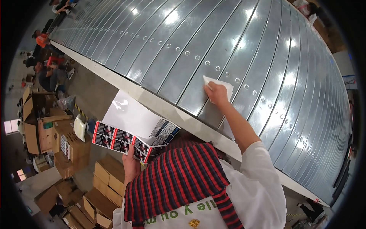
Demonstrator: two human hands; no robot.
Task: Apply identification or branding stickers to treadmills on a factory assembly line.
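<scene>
My left hand (131, 165) grips a large sheet of stickers (129, 110) by its near edge. Black-and-red printed labels run along that edge, while the rest of the sheet is bare and glossy white. My right arm reaches forward over a row of long, shiny metal panels (202, 42). On them, my right hand (217, 94) is closed around a thin white piece (224, 83), either paper or cloth, pressed to the metal. Round marks form a line across the panels, close beside this hand.
A pale table edge (139, 91) runs diagonally under the panels. Cardboard boxes (72, 147) stand on the floor to the left, with open cartons (97, 206) nearer. A seated person (51, 76) and others are at the far left. My striped apron (175, 173) fills the near middle.
</scene>
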